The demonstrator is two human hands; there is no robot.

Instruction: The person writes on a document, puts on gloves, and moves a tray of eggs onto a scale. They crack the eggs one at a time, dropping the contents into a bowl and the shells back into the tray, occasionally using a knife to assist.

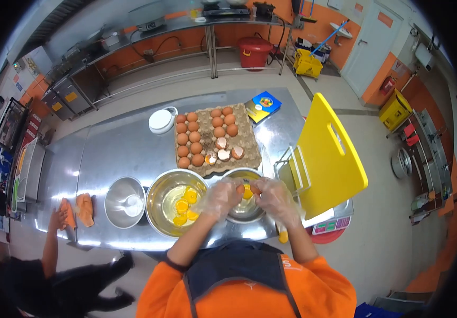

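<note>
Both of my hands wear clear plastic gloves and are over a small steel bowl. My left hand is closed on a piece of brown eggshell. Another piece of eggshell is gripped by my right hand. Between them a yellow yolk shows over the bowl. Left of my left hand, a larger steel bowl holds several yolks in clear egg white. Behind the bowls, an egg carton carries rows of brown eggs and several broken shells.
A yellow cutting board stands upright in a white rack at my right, near a scale. Left are another steel bowl and orange cloths, one under a co-worker's hand. A white round device sits behind.
</note>
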